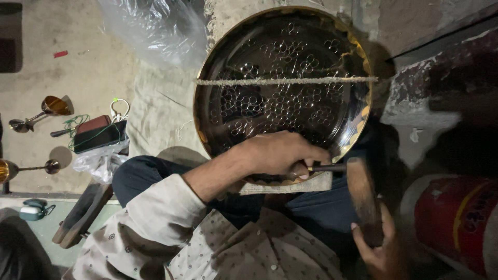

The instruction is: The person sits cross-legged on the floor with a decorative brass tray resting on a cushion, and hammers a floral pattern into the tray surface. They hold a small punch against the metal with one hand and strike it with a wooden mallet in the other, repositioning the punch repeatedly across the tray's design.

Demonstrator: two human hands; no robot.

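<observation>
Two hands work at the lower rim of the round brass tray (282, 83): the left hand (282, 154) is curled tight around a thin chisel (327, 168) lying rightward, its end facing the blurred mallet (363, 199) clasped by the right hand (381, 249).

Left arm: reaches forward from a rolled-up pale sleeve, forearm bare.
Left hand (282, 154): knuckles up, fingers curled into a tight fist, thumb tip pressed at the far side of the fist.
Right hand (381, 249): lower and nearer the body than the left hand, palm turned inward, fingers wrapped in a grasp, partly blurred.
Right arm: out of view.
</observation>
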